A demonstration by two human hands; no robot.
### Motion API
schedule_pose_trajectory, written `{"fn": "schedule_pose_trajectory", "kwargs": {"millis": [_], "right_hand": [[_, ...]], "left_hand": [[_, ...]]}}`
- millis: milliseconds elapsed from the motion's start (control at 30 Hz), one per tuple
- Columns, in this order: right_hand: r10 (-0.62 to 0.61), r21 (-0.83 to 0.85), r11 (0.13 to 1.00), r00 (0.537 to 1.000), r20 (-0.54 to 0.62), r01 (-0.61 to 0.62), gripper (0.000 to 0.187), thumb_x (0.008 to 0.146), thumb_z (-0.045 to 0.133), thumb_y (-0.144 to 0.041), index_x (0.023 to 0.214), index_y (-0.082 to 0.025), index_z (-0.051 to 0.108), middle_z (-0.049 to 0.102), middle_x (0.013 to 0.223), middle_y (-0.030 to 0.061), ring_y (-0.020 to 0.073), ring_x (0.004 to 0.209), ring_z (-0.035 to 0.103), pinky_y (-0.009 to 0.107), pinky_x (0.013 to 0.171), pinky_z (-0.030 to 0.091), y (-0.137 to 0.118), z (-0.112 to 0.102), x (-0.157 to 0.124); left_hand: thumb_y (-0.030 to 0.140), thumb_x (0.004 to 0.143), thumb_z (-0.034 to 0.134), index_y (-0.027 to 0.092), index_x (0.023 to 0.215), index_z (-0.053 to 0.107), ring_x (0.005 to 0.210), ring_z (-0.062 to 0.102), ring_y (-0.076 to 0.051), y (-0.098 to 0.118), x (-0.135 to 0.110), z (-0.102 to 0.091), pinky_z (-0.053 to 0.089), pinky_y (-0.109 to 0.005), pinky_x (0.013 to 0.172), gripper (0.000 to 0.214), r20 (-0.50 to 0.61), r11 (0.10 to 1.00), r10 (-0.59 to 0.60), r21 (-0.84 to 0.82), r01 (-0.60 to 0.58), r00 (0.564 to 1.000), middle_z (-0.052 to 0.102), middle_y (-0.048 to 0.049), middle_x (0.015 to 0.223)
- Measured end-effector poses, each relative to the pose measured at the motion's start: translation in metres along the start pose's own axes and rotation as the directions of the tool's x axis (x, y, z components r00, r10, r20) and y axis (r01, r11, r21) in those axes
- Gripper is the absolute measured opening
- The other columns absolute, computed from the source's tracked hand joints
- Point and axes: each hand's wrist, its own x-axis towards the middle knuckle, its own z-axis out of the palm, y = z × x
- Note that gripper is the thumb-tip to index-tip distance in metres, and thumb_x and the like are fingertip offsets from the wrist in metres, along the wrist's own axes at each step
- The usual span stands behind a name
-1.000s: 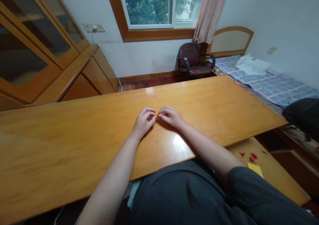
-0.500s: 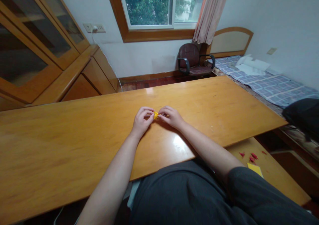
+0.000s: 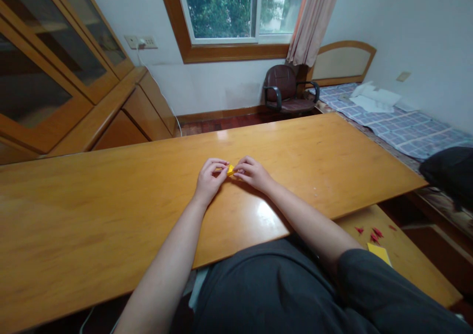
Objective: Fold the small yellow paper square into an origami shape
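Observation:
A small piece of folded yellow paper (image 3: 230, 170) is held between my two hands, a little above or at the tabletop (image 3: 148, 196). My left hand (image 3: 212, 179) pinches its left side between thumb and fingers. On the other side, my right hand (image 3: 253, 172) has its thumb and fingertips closed on the paper's right end. The fingers cover part of the paper, so its full shape is hidden.
On a lower board at the right lie several small red folded paper pieces (image 3: 377, 233) and a yellow paper sheet (image 3: 379, 253). A brown armchair (image 3: 281, 90) stands beyond the table. A bed (image 3: 399, 122) and black bag (image 3: 449, 174) are at the right.
The yellow paper looks turned slightly, with a flatter face showing between the fingers. My right fingers have shifted a little on it; my left hand stays nearly still.

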Motion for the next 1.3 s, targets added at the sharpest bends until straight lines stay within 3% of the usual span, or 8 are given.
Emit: {"fn": "schedule_pose_trajectory", "kwargs": {"millis": [233,367,667,933,1300], "right_hand": [[0.081,0.003,0.997,0.995,0.052,-0.081,0.017,0.093,0.065,-0.030,0.100,-0.019,0.075,0.072,0.092,0.0072,0.0157,0.083,0.067,0.029,0.080,0.055,-0.0022,-0.0044,0.0009],[0.106,0.004,0.994,0.994,0.021,-0.106,0.015,0.092,0.066,-0.030,0.097,-0.019,0.075,0.075,0.091,0.0063,0.0156,0.082,0.069,0.029,0.079,0.054,-0.0027,-0.0051,0.0009],[0.001,-0.056,0.998,1.000,0.005,-0.001,0.014,0.094,0.061,-0.027,0.094,-0.019,0.072,0.074,0.091,0.0073,0.0159,0.085,0.068,0.029,0.080,0.055,-0.0059,-0.0033,0.0009],[-0.093,-0.101,0.991,0.996,-0.012,0.092,0.014,0.096,0.057,-0.026,0.095,-0.019,0.069,0.071,0.091,0.0074,0.0157,0.085,0.067,0.029,0.080,0.055,-0.0039,-0.0016,0.0004],[-0.101,-0.097,0.990,0.995,0.006,0.101,0.013,0.096,0.057,-0.025,0.095,-0.019,0.068,0.070,0.091,0.0081,0.0156,0.084,0.066,0.028,0.079,0.055,-0.0048,-0.0005,0.0004]], "left_hand": [[0.031,0.089,0.065,0.019,0.084,0.068,0.101,0.067,-0.018,-0.0051,0.0005,0.0004,0.059,-0.036,0.088,0.013,-0.040,0.991,-0.060,-0.120,0.055,0.997,0.065,-0.0061,0.103],[0.031,0.089,0.065,0.020,0.083,0.067,0.102,0.067,-0.019,-0.0065,0.0005,0.0012,0.058,-0.038,0.091,0.013,-0.033,0.989,-0.077,-0.132,0.072,0.996,0.065,-0.0066,0.104],[0.033,0.091,0.063,0.019,0.084,0.066,0.100,0.066,-0.018,-0.0022,-0.0013,0.0012,0.061,-0.031,0.078,0.015,0.013,0.999,-0.043,-0.029,0.044,0.999,0.065,-0.0070,0.104],[0.028,0.090,0.064,0.021,0.098,0.066,0.100,0.063,-0.017,-0.0002,-0.0017,0.0022,0.061,-0.033,0.084,0.010,0.064,0.999,0.049,0.007,-0.050,0.997,0.062,-0.0067,0.104],[0.026,0.091,0.063,0.021,0.086,0.065,0.100,0.064,-0.018,0.0005,-0.0013,0.0024,0.057,-0.037,0.090,0.007,0.110,0.978,0.110,0.165,-0.127,0.988,0.064,-0.0061,0.102]]}}
